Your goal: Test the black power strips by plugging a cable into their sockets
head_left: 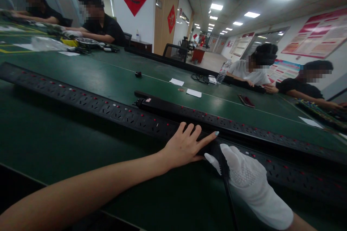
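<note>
My bare left hand (187, 145) rests on a long black power strip (81, 99) that runs across the green table (48, 137); its fingers curl over the strip's near edge. My right hand (245, 178), in a white dotted glove, is closed around a thin black cable or tool (227, 184) right beside the left hand, at the strip. A second black power strip (189, 112) lies just behind the first, parallel to it.
Paper slips (193, 92), a phone (246, 100), a water bottle (223, 72) and a small black part (138, 74) lie farther back. Other people sit at the far left and far right of the table, working. An office chair (176, 51) stands beyond.
</note>
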The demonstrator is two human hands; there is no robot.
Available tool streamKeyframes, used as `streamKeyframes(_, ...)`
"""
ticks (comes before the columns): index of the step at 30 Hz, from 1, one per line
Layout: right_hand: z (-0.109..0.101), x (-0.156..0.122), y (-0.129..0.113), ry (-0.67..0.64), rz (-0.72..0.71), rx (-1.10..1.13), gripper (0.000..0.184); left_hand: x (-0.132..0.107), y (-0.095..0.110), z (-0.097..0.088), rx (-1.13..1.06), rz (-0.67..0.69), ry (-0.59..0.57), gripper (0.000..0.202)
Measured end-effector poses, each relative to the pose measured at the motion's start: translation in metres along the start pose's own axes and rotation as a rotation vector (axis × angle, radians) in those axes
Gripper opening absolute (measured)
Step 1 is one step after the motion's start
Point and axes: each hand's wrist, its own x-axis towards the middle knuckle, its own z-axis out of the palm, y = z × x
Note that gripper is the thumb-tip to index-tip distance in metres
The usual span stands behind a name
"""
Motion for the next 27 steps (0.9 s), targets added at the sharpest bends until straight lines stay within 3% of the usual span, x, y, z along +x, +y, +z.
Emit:
streamKeyframes(8, -0.010, 0.021, -0.009, -0.115, 0.003, -0.072, 0.030, -0.001, 0.000, 0.000, -0.008, -0.005, -0.006, 0.062)
streamKeyframes(13, -0.002, 0.015, -0.013, -0.193, -0.006, -0.079, 0.024, 0.000, 0.000, -0.001, -0.020, -0.010, -0.018, 0.063)
streamKeyframes(20, 0.015, 0.008, -0.010, -0.121, 0.053, 0.022, 0.027, -0.003, -0.002, -0.001, -0.032, 0.029, -0.011, 0.061)
streamKeyframes(27, 0.017, 0.003, -0.003, -0.101, 0.022, 0.080, 0.028, -0.007, -0.002, 0.000, 0.000, 0.070, -0.040, 0.057)
